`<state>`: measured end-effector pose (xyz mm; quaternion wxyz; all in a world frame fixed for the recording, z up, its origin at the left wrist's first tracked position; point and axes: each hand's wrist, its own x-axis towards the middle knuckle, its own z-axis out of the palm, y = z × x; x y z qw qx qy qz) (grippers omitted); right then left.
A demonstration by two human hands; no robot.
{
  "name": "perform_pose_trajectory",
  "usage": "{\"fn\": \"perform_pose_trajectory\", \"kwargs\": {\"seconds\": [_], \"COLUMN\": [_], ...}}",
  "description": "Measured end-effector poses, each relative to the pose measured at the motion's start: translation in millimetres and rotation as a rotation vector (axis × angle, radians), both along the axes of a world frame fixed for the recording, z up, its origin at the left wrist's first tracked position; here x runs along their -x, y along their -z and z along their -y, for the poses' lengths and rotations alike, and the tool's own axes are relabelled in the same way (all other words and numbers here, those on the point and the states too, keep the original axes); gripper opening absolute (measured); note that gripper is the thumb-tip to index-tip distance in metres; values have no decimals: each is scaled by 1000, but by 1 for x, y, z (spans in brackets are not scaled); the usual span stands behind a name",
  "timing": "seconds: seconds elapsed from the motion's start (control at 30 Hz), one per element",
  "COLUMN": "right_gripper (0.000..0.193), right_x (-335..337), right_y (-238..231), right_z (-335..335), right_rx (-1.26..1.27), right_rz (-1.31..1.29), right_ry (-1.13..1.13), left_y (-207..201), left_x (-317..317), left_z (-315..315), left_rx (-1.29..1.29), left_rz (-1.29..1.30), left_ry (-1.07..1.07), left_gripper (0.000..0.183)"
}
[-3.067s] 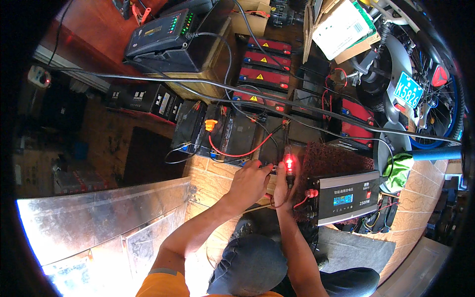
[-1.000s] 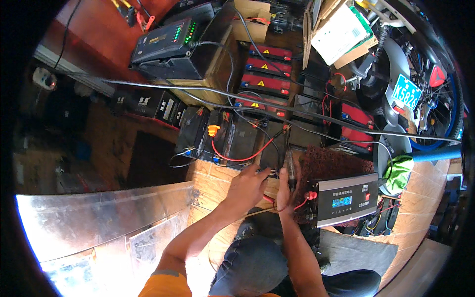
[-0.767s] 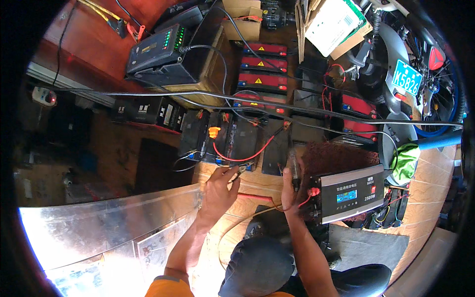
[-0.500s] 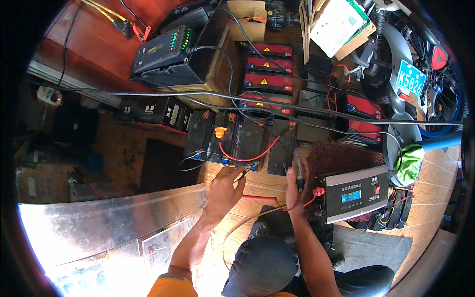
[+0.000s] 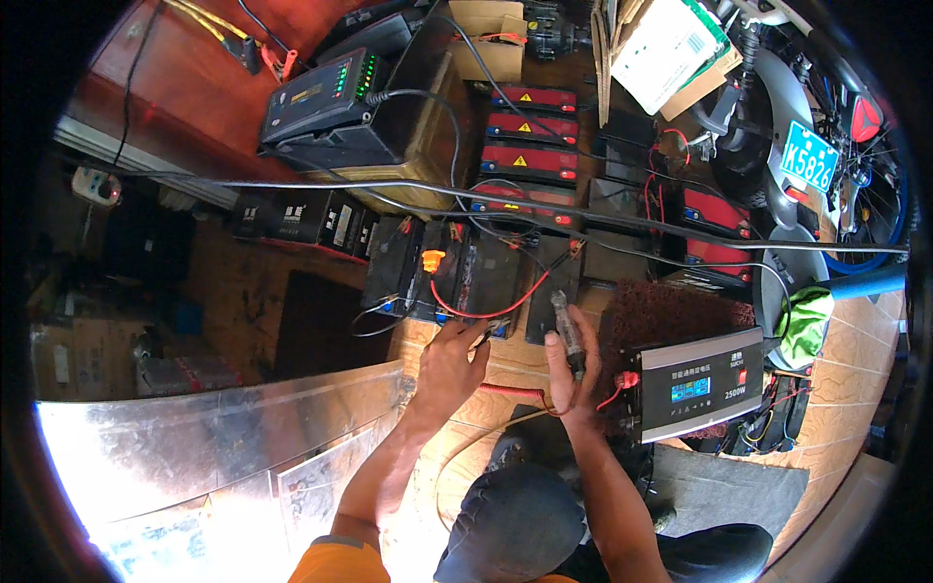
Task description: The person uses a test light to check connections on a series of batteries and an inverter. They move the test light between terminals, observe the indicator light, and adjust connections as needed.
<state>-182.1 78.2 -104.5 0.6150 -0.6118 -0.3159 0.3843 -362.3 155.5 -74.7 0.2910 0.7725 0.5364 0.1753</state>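
Note:
My left hand (image 5: 449,364) is closed, its fingers pinching a small metal clip (image 5: 492,330) at the near end of a black battery (image 5: 494,277). The clip's jaws are partly hidden by the fingers. My right hand (image 5: 580,394) holds a slim tool with a see-through handle (image 5: 567,335), thumb along its side, tilted up and left in front of another black battery (image 5: 552,301). The tool's exact kind is unclear. A thin tan cable (image 5: 462,452) loops below that hand. A red wire (image 5: 491,313) with an orange connector (image 5: 432,260) arcs across the batteries.
Right of my hands stands a grey power unit (image 5: 695,384) with a lit screen. Red-topped batteries (image 5: 528,162) line up farther back. A charger with green lights (image 5: 321,92) sits on a box. Dark cables (image 5: 389,183) cross overhead; a metal panel (image 5: 224,428) is at left.
My right hand has shifted slightly left, and the tool has tilted left, with more of its handle showing. My left hand has moved a little, still at the battery's near end.

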Motion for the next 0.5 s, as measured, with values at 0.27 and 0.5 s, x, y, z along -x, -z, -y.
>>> {"fn": "perform_pose_trajectory", "kwargs": {"seconds": [0.27, 0.5], "right_gripper": [51, 53], "right_x": [17, 32], "right_y": [-4, 14], "right_z": [-18, -28], "right_rx": [-23, -49], "right_rz": [13, 31], "right_ry": [-18, 12], "left_y": [-5, -5], "left_x": [-1, -2], "left_z": [-1, -2], "left_rx": [-66, -67], "left_rz": [-81, -94], "left_ry": [50, 58], "left_gripper": [31, 33]}}
